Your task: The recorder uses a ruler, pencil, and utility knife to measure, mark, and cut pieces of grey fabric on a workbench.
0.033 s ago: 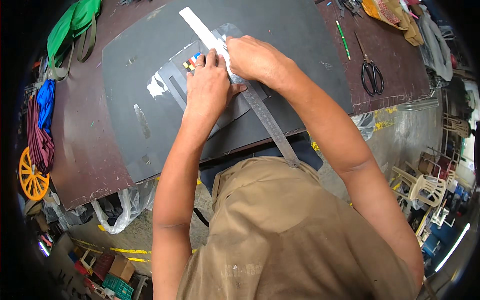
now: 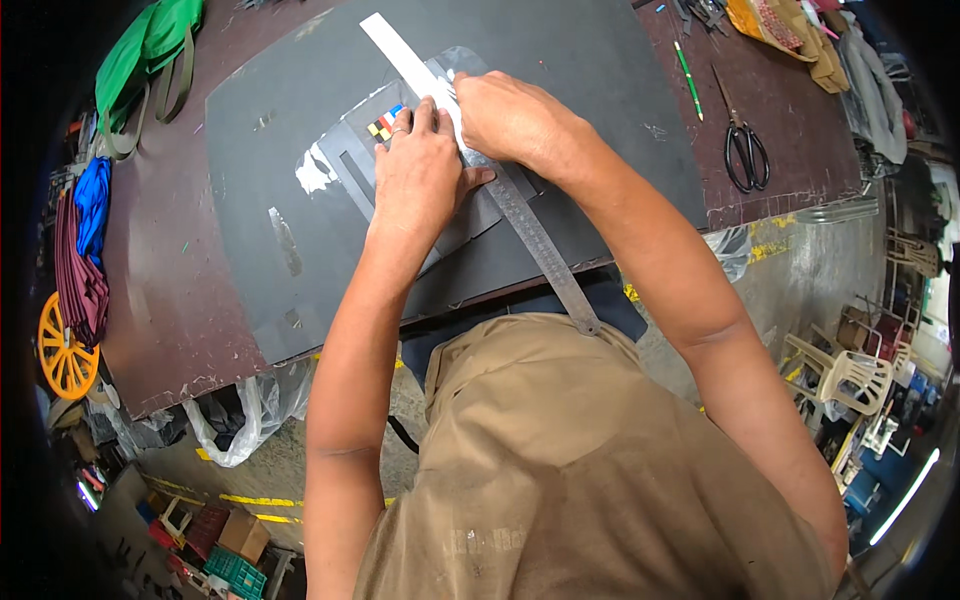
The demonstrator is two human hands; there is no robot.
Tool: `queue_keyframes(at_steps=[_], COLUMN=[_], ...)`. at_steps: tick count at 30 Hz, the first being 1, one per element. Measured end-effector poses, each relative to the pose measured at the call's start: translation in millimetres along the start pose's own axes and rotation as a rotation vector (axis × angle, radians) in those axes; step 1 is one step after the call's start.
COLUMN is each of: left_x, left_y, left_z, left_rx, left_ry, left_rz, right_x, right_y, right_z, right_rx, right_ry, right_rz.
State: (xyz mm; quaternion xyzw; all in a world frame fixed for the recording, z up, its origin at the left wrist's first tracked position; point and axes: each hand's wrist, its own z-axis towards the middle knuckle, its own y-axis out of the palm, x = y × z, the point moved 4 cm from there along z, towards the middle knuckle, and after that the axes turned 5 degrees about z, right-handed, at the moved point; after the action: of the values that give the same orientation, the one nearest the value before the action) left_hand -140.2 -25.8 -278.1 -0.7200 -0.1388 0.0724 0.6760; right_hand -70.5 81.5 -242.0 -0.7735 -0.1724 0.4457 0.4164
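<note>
A long steel ruler [image 2: 540,245] lies slanted across a flat grey piece [image 2: 352,165] with a slot and a small patch of coloured squares [image 2: 383,127]. Its near end reaches past the table edge to my shirt. My left hand [image 2: 418,175] presses down on the grey piece and the ruler's left edge, fingers stretched out and thumb across the ruler. Against the ruler's right edge, my right hand [image 2: 515,115] is closed, knuckles up. Whatever it grips is hidden under the fingers. Beneath everything is a dark grey mat [image 2: 320,240].
Black-handled scissors [image 2: 745,155] and a green pencil [image 2: 688,80] lie to the right on the dark red table [image 2: 150,300]. A green bag [image 2: 145,50] is at the far left. Blue cloth [image 2: 92,210], maroon cloth [image 2: 82,275] and an orange wheel [image 2: 68,345] hang by the left edge.
</note>
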Motion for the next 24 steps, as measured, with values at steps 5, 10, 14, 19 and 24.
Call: queue_keyframes(at_steps=[5,10,14,19,24], left_x=[-3,-11,-12,-14,-12], left_y=[-1,-1,2,3,4], left_z=[-1,-3,-5,-7,-8], left_rx=[-0.009,-0.051,-0.034,-0.024,0.039], left_ry=[-0.017,-0.034,-0.013,-0.013,0.015], left_rz=[0.006,0.024,0.033,0.05,0.019], right_x=[3,0,0,0,1], right_y=[9,18,22,26,24], right_z=[5,7,2,-8,-18], right_rx=[0.034,0.061,0.089,0.103,0.067], right_ry=[0.009,0.003,-0.02,-0.03,-0.021], right_rz=[0.006,0.002,-0.008,-0.074,-0.072])
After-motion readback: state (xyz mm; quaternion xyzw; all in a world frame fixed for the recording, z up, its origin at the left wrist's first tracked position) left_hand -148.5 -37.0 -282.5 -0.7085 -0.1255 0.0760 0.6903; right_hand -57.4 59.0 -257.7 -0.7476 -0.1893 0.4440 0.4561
